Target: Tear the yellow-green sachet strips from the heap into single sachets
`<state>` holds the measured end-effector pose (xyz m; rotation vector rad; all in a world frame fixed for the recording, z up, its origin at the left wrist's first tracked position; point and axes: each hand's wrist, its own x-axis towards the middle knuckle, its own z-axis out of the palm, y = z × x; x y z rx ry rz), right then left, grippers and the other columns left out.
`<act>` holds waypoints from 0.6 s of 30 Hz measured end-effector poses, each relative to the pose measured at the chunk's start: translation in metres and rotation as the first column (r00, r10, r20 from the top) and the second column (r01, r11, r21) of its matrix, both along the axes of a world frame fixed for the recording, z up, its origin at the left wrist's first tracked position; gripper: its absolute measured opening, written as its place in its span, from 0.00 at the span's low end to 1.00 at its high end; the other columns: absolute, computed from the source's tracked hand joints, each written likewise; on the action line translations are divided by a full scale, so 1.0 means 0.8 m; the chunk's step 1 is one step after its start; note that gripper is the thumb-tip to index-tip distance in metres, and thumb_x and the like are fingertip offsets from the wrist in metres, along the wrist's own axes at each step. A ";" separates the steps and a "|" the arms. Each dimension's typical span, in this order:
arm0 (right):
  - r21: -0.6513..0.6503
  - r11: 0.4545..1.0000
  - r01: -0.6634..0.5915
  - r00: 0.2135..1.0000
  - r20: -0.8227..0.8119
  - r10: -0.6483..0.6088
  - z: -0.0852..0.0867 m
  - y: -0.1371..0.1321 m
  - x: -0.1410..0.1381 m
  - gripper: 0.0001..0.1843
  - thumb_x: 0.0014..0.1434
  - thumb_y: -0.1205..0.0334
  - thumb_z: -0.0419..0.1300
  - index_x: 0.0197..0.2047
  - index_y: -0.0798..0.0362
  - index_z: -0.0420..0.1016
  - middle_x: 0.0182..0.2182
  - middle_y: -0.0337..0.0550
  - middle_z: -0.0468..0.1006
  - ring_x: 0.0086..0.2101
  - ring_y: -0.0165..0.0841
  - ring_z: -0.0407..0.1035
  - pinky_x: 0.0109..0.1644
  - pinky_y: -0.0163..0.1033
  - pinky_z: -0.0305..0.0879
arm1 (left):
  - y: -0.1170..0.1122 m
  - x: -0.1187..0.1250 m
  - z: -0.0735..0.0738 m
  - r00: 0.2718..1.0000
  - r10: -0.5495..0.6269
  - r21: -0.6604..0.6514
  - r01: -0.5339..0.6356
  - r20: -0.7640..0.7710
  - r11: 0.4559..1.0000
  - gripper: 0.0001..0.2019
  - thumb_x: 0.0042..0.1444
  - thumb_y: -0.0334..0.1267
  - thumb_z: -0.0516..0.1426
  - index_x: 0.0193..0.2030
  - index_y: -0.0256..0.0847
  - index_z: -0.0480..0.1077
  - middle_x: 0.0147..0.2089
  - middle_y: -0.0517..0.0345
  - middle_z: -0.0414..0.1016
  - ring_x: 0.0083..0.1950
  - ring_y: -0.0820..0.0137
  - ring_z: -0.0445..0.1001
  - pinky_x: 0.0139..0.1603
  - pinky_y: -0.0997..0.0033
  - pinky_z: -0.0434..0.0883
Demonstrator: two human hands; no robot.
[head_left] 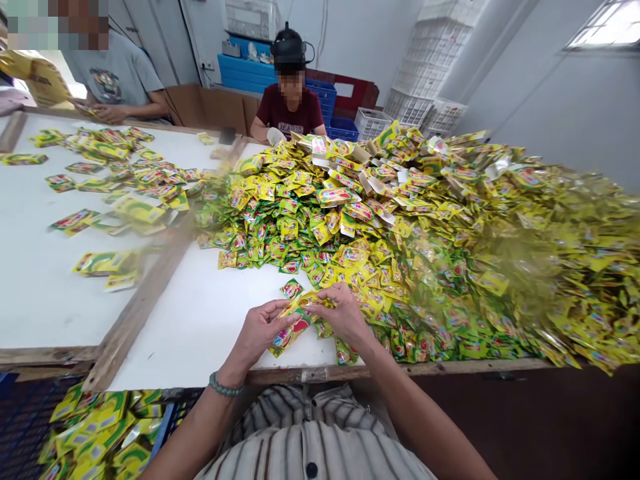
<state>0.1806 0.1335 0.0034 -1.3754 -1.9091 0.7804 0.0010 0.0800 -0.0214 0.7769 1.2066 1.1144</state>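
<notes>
Near the front edge of the white table, my left hand (263, 333) is closed around a small yellow and green carton (291, 335) with a red fruit picture. The carton lies tilted between my two hands. My right hand (343, 313) is closed in a pinch at the carton's upper end, on a small yellow packet (309, 300) that the fingers partly hide. Just beyond my left fingers lies a loose green packet (292, 288) on the table. To the right of my right hand begins a large heap of yellow and green packets (370, 267).
Flat cartons (345, 195) lie on the heap. A wooden strip (145, 307) divides the table, with more cartons (105, 261) left of it. Below, a blue crate (163, 433) holds filled-looking cartons (103, 427). Two people (295, 110) sit across the table.
</notes>
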 end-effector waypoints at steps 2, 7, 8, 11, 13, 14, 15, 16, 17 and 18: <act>-0.019 0.999 0.042 0.999 0.015 -0.042 -0.001 -0.002 -0.002 0.09 0.45 0.56 0.71 0.30 0.51 0.80 0.32 0.42 0.75 0.38 0.36 0.66 0.44 0.41 0.60 | 0.000 0.001 0.002 1.000 0.015 -0.001 -0.015 0.011 1.000 0.27 0.35 0.46 0.70 0.43 0.35 0.75 0.38 0.51 0.82 0.37 0.62 0.80 0.40 0.65 0.75; -0.112 0.990 -0.084 0.994 -0.082 0.075 0.006 -0.011 -0.006 0.08 0.54 0.56 0.63 0.29 0.50 0.80 0.32 0.41 0.77 0.38 0.36 0.69 0.44 0.39 0.61 | 0.005 0.004 0.009 0.999 0.041 -0.006 -0.041 -0.009 0.999 0.28 0.34 0.47 0.70 0.42 0.35 0.75 0.37 0.51 0.82 0.35 0.63 0.79 0.38 0.66 0.75; -0.124 0.985 -0.119 0.987 -0.125 0.104 0.007 -0.012 -0.006 0.09 0.57 0.55 0.60 0.32 0.50 0.80 0.33 0.41 0.77 0.39 0.36 0.69 0.44 0.39 0.62 | 0.005 0.004 0.010 0.999 0.036 -0.002 -0.036 -0.014 0.999 0.28 0.35 0.47 0.70 0.43 0.34 0.75 0.37 0.50 0.82 0.35 0.63 0.79 0.38 0.67 0.75; -0.089 0.993 -0.081 0.984 -0.163 0.065 0.006 -0.016 -0.005 0.11 0.59 0.54 0.58 0.37 0.49 0.79 0.36 0.43 0.78 0.47 0.38 0.67 0.50 0.41 0.60 | 0.006 0.002 0.010 0.999 0.018 0.019 -0.017 -0.030 1.000 0.27 0.37 0.47 0.69 0.44 0.35 0.75 0.37 0.51 0.82 0.35 0.63 0.79 0.37 0.67 0.75; -0.073 0.997 -0.030 0.993 -0.116 0.021 0.002 -0.018 -0.007 0.10 0.57 0.54 0.60 0.34 0.49 0.80 0.38 0.45 0.77 0.48 0.39 0.66 0.52 0.43 0.59 | 0.005 0.001 0.007 0.998 0.008 0.045 -0.005 -0.057 0.999 0.25 0.40 0.48 0.68 0.43 0.35 0.75 0.37 0.51 0.82 0.36 0.63 0.79 0.38 0.68 0.74; -0.085 0.996 -0.036 0.995 -0.095 0.028 0.000 -0.019 -0.009 0.10 0.57 0.55 0.61 0.32 0.50 0.81 0.38 0.45 0.76 0.48 0.39 0.66 0.52 0.43 0.59 | 0.004 0.001 0.005 0.997 0.004 0.057 0.000 -0.073 0.998 0.24 0.41 0.49 0.67 0.43 0.35 0.76 0.37 0.51 0.82 0.37 0.63 0.79 0.39 0.68 0.74; -0.113 0.992 -0.063 0.995 -0.084 0.053 -0.001 -0.020 -0.010 0.11 0.58 0.55 0.60 0.31 0.50 0.81 0.36 0.45 0.76 0.46 0.39 0.67 0.51 0.43 0.59 | 0.003 0.001 0.003 0.996 0.003 0.067 0.003 -0.085 0.998 0.24 0.42 0.49 0.67 0.43 0.35 0.76 0.38 0.51 0.82 0.37 0.63 0.79 0.39 0.68 0.74; -0.148 0.983 -0.107 0.992 -0.083 0.096 -0.001 -0.020 -0.012 0.13 0.59 0.55 0.58 0.31 0.50 0.81 0.35 0.45 0.76 0.46 0.39 0.67 0.50 0.43 0.60 | 0.003 0.001 0.001 0.996 0.002 0.073 0.005 -0.092 0.997 0.23 0.43 0.49 0.66 0.43 0.35 0.76 0.38 0.51 0.82 0.38 0.63 0.79 0.40 0.68 0.74; -0.178 0.972 -0.152 0.987 -0.085 0.139 0.000 -0.021 -0.013 0.14 0.61 0.55 0.56 0.31 0.49 0.82 0.35 0.44 0.77 0.47 0.39 0.67 0.51 0.44 0.60 | 0.002 0.001 0.000 0.996 -0.002 0.076 0.009 -0.092 0.997 0.23 0.43 0.50 0.66 0.43 0.35 0.76 0.39 0.50 0.82 0.38 0.62 0.79 0.40 0.67 0.74; -0.198 0.962 -0.187 0.982 -0.079 0.174 0.001 -0.022 -0.014 0.15 0.61 0.54 0.56 0.31 0.48 0.82 0.35 0.44 0.77 0.49 0.40 0.67 0.52 0.45 0.59 | 0.002 0.001 -0.001 0.996 -0.008 0.077 0.015 -0.091 0.997 0.24 0.43 0.50 0.66 0.43 0.35 0.76 0.39 0.50 0.82 0.38 0.62 0.79 0.40 0.67 0.74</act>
